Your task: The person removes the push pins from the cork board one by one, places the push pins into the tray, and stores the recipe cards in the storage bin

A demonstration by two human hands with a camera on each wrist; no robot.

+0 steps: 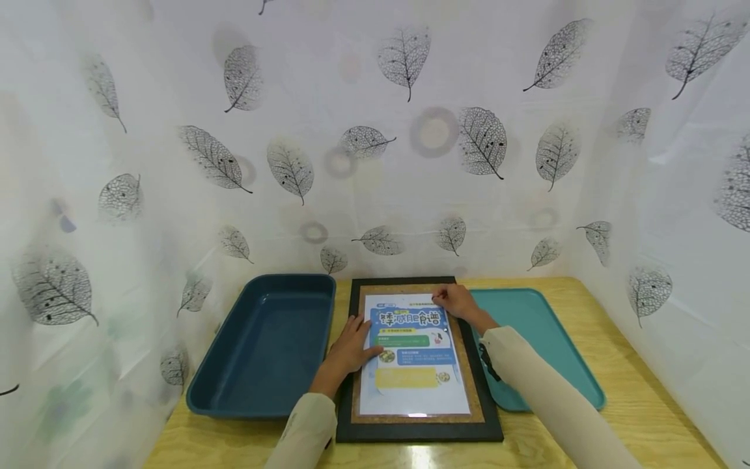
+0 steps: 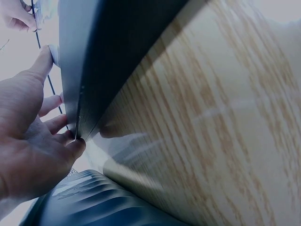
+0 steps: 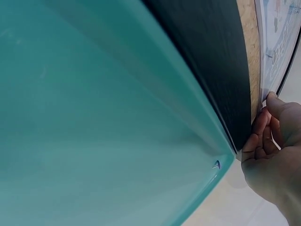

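A printed poster sheet (image 1: 410,400) with a glossy clear surface and blue, green and yellow blocks lies on a black-framed cork board (image 1: 477,404). My left hand (image 1: 350,346) rests along the sheet's left edge, fingers spread and thumb lying on the print. In the left wrist view that left hand (image 2: 33,127) reaches over the board's black frame (image 2: 89,66). At the sheet's upper right corner my right hand (image 1: 459,303) has its fingers curled. From the right wrist, the thumb and forefinger of this hand (image 3: 277,146) pinch the corner of the sheet (image 3: 275,52).
A deep dark blue tray (image 1: 266,352) stands left of the board. To the right lies a shallow teal tray (image 1: 527,326), its left side close against the board's frame, beneath the right forearm. A white leaf-patterned curtain (image 1: 363,189) surrounds the wooden table (image 1: 621,371).
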